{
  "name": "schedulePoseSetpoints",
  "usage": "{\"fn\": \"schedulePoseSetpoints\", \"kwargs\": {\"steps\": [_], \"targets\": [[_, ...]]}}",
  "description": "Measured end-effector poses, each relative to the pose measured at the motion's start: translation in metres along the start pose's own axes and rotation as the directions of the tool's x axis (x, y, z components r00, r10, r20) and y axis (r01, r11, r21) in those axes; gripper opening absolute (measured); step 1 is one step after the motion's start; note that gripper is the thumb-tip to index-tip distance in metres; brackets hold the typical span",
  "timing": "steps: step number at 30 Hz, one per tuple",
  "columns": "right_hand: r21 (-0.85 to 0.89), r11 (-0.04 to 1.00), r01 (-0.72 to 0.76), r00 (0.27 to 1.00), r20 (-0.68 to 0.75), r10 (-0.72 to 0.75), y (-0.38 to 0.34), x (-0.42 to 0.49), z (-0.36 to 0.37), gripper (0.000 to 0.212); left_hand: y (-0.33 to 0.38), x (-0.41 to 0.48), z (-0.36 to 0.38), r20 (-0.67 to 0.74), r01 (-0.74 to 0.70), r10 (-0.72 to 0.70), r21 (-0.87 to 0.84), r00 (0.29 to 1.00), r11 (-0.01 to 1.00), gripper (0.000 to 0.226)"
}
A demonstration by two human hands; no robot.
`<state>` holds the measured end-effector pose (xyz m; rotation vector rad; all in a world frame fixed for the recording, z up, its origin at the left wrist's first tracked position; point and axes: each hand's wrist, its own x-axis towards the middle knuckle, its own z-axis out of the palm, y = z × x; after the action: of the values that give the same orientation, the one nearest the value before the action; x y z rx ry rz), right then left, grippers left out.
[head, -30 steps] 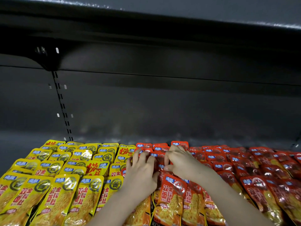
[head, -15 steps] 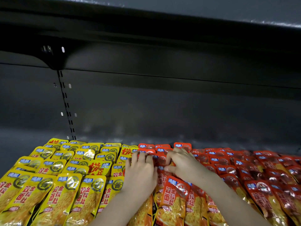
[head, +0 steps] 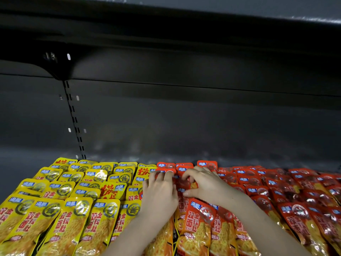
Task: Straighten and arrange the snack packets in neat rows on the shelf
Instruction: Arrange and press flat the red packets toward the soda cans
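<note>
Worn on the head, aimed forward and slightly down into the shelf bay. Sat close, with both forearms entering from the bottom edge. Took in the left hand [head: 160,193] and right hand [head: 205,183] low at centre, yellow packets [head: 73,200] and red packets [head: 276,196] across the bottom third, dark back panel [head: 184,117] and upper shelf [head: 184,24] above. Bowed the straight edges, wide-angled.

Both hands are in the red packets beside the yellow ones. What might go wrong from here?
1. The left hand presses at the colour border and may nudge the yellow packets out of line.
2. The right hand pinches one red packet among overlapping ones; pulling it may drag neighbours askew.
</note>
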<state>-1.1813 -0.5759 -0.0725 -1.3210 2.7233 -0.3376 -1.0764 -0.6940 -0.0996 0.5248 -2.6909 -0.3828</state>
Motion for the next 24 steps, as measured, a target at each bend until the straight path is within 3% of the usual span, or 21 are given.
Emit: {"fn": "schedulePoseSetpoints", "kwargs": {"steps": [7, 15, 19, 22, 24], "targets": [[0.006, 0.999, 0.045, 0.996, -0.072, -0.044, -0.002, 0.006, 0.008, 0.024, 0.001, 0.002, 0.001, -0.045, -0.014, 0.01, -0.097, 0.999, 0.995, 0.034], [-0.007, 1.0, 0.001, 0.982, -0.187, -0.002, -0.003, 0.007, 0.014, 0.03, 0.0, 0.002, 0.001, -0.057, -0.021, 0.016, -0.102, 0.998, 0.995, 0.038], [0.049, 0.998, -0.045, 0.981, -0.185, 0.053, -0.004, 0.008, 0.014, 0.039, 0.0, -0.002, 0.0, -0.047, -0.057, 0.056, -0.012, 0.997, 0.998, 0.034], [0.067, 0.995, -0.075, 0.982, -0.167, 0.085, 0.0, 0.01, 0.008, 0.03, 0.0, -0.002, -0.003, -0.088, -0.144, 0.148, 0.052, 0.985, 0.988, 0.029], [0.079, 0.992, -0.094, 0.985, -0.138, 0.105, 0.001, 0.013, 0.003, 0.025, 0.005, -0.007, -0.007, -0.03, -0.188, 0.19, 0.063, 0.981, 0.98, 0.032]]}}
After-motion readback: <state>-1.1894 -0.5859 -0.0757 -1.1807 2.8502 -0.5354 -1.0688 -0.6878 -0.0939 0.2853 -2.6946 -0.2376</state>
